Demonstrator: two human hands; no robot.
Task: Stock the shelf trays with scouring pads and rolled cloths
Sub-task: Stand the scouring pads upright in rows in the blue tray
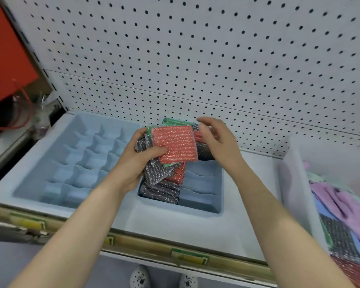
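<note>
Both hands are up over the shelf, close together around a loose bundle of scouring pads (170,161). The left hand (131,163) clamps it from below and from the side, thumb pressed on the red pad (175,146) that faces the camera, while the right hand (218,140) sits at the bundle's far right edge with its fingers curved. Whether those fingers pinch a pad or only touch one I cannot tell, since blur smears them and the pads hide the contact. The bundle hangs just above the slotted tray (202,196), whose left column already holds grey pads (160,192) packed in; the slots on its right show bare. The step in hand looks like filling this tray, and the next move probably calls for the right hand to peel one pad off the bundle and slide it into a free slot without the rest slipping from the left grip. The grid tray (85,161) beside it, perhaps meant for the rolled cloths, holds nothing that I can see. Cloths (341,202) and more pads lie in a clear bin (293,183) at the right, blurred and cut off by the frame edge, so how many remain is unclear.
</note>
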